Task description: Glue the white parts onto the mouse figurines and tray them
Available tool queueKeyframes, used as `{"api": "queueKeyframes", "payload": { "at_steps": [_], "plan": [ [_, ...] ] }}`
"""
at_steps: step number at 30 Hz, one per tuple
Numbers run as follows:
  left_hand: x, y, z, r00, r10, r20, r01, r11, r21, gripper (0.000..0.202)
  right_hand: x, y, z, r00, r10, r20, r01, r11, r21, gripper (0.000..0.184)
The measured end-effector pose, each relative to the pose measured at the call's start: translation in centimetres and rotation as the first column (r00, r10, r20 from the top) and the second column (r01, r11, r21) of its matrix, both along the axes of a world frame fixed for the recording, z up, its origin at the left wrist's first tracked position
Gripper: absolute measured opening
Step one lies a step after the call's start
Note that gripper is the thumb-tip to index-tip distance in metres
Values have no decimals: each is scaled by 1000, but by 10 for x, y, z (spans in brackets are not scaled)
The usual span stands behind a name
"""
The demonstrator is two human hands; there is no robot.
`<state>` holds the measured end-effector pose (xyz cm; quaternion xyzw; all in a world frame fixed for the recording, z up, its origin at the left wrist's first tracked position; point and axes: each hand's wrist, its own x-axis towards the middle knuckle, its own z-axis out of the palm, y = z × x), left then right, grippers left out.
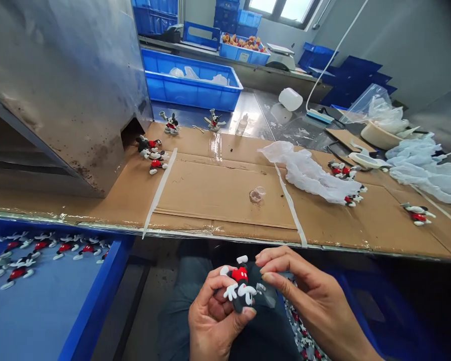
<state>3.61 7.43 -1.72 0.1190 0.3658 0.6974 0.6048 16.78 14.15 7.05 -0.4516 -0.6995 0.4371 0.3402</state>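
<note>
My left hand (220,313) grips a mouse figurine (240,276) with red shorts, white gloves and a black head, its head tilted down toward my thumb. Just to its right, apart from the figurine, my right hand (304,286) is closed in a pinch; whatever lies between thumb and fingers is too small or hidden to make out. Both hands are above my lap, in front of the table edge. Below the right hand lies a mass of similar figurines (304,336), partly covered by my forearm.
A blue bin (71,321) with several figurines stands at left. Cardboard (210,193) covers the bench, holding figurines (156,163), a small clear cup (257,194) and a crumpled plastic bag (311,173). A metal housing (67,90) rises at left; a blue crate (195,93) sits behind.
</note>
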Motion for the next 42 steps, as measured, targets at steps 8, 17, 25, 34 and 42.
{"api": "queueKeyframes", "payload": {
  "at_steps": [8,17,25,34,42],
  "plan": [
    [5,-4,6,997,63,49,-56,990,-129,33,-3,-16,-11,999,6,-35,-11,990,-141,15],
    [6,-11,15,998,56,8,-54,985,-167,41,-4,-18,-18,1000,15,-2,-15,985,-172,19],
    [6,-13,18,998,53,-26,-56,989,-140,27,-5,-18,-21,1000,17,5,-16,982,-187,17],
    [1,-14,11,999,-15,-41,12,997,-73,23,-7,-19,-16,999,19,39,-11,982,-186,22],
    [1,-15,11,998,-17,-65,13,998,-59,23,-8,-18,-19,998,40,47,-32,986,-166,19]
  ]
}}
